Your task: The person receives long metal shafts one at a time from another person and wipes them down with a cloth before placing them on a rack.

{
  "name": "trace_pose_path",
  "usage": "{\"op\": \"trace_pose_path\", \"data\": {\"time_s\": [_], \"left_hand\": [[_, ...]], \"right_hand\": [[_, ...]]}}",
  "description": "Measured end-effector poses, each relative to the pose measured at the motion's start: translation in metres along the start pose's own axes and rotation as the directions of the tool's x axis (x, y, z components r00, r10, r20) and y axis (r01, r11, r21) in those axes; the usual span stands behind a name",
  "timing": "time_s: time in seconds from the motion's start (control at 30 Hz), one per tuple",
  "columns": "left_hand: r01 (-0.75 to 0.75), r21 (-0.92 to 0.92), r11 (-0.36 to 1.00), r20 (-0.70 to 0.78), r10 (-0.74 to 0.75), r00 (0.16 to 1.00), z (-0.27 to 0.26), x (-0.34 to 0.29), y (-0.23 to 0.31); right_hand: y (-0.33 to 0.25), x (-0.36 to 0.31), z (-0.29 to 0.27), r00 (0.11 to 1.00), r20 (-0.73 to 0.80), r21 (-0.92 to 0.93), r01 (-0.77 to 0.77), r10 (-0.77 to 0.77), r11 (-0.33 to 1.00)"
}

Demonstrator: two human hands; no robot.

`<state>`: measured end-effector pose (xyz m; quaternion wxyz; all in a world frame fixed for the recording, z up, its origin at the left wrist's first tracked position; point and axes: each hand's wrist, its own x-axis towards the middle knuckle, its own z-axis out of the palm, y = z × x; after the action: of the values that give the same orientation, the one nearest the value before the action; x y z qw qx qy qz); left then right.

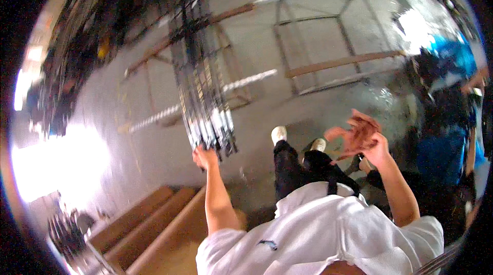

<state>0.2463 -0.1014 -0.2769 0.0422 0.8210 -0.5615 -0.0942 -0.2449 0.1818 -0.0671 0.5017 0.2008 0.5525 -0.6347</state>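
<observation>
A bundle of long, thin dark rods point(204, 95) with silvery near ends lies across a metal trestle, left of centre. My left hand point(205, 159) is at the near end of this bundle, its fingers closed around a rod end. Out in front of my body on the right, my right hand point(379, 150) is raised clear of the rods. Its fingers look bent around a reddish-brown, loose-looking clump point(359, 132). Motion smears that clump, so I cannot make out its kind.
A second metal trestle point(346, 62) stands at the far right of the first trestle's white-wrapped bar point(251, 80). Brown cardboard-like lengths point(141, 223) lie at lower left, beside more rods point(67, 231). Blue material point(436, 154) and part of another person's arm point(471, 149) show at right.
</observation>
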Motion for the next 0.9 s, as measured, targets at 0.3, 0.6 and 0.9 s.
{"op": "trace_pose_path", "data": {"time_s": [0.3, 0.6, 0.9], "left_hand": [[-0.385, -0.002, 0.923, 0.357, 0.36, 0.862, 0.02, -0.151, 0.131], [-0.828, -0.413, 0.379, 0.357, 0.904, 0.236, 0.016, -0.251, 0.297], [-0.426, -0.758, 0.493, 0.54, 0.841, 0.013, -0.009, -0.377, 0.386]], "right_hand": [[0.002, -0.027, -0.066, 0.966, 0.25, 0.445, -0.175, 0.066, 0.878], [0.021, -0.039, -0.134, 0.981, 0.182, 0.689, -0.077, -0.07, 0.721], [0.026, -0.045, -0.175, 0.986, 0.027, 0.687, 0.103, -0.167, 0.72]]}}
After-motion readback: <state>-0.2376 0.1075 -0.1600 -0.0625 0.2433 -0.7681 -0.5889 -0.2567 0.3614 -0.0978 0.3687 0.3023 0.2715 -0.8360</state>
